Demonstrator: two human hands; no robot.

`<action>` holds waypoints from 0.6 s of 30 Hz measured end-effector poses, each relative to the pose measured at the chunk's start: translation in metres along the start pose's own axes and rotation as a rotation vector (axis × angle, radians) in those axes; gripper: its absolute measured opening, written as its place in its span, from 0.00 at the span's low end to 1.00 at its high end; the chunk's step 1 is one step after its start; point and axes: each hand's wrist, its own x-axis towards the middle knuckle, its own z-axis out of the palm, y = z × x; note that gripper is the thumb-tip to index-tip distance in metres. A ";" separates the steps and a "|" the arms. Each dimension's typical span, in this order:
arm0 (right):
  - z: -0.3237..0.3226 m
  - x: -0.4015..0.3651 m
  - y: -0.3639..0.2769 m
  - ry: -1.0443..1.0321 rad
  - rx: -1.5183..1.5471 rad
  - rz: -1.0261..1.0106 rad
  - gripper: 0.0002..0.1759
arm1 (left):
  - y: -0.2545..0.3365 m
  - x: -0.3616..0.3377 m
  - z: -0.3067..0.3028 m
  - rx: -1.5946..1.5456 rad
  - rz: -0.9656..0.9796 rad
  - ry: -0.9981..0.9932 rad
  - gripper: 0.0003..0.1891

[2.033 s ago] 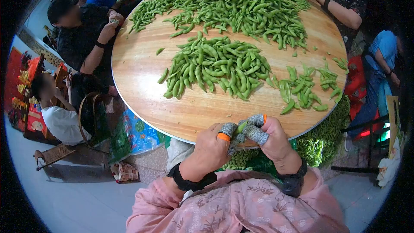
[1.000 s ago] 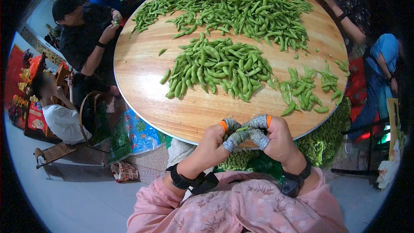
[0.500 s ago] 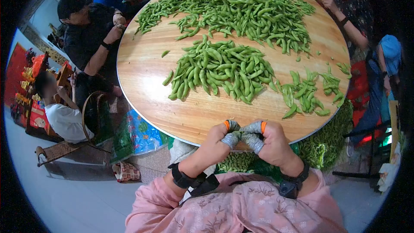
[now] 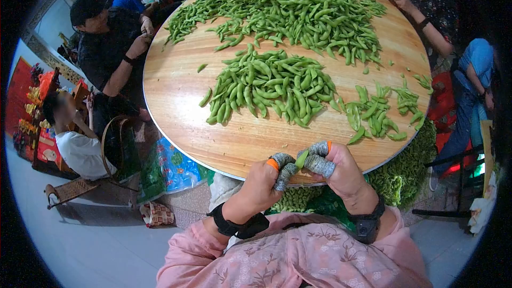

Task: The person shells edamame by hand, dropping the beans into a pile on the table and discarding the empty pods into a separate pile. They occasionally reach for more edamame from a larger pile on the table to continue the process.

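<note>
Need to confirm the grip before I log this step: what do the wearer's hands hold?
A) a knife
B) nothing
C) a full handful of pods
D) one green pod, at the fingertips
D: a single green pod sits between the covered fingertips of the left hand and the right hand, just over the near rim of the table.

hands 2 (left hand (image 4: 257, 182), right hand (image 4: 345, 173)) | held pod (image 4: 301, 158) 1 | pod heaps (image 4: 298, 5) (image 4: 272, 88) (image 4: 378, 109) 3 | table (image 4: 176, 85) 1
</note>
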 end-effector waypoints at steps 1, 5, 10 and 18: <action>-0.001 0.000 0.001 -0.003 0.033 -0.008 0.07 | 0.000 0.000 0.001 0.008 -0.005 -0.011 0.07; -0.004 -0.001 0.000 -0.036 0.008 0.011 0.06 | 0.004 -0.002 0.001 0.161 0.022 -0.035 0.09; 0.004 -0.002 -0.004 -0.052 0.121 0.062 0.05 | 0.000 0.001 -0.001 0.188 0.131 0.070 0.11; -0.007 0.001 -0.006 -0.009 -0.193 -0.058 0.06 | 0.006 -0.005 -0.010 0.218 0.033 -0.087 0.10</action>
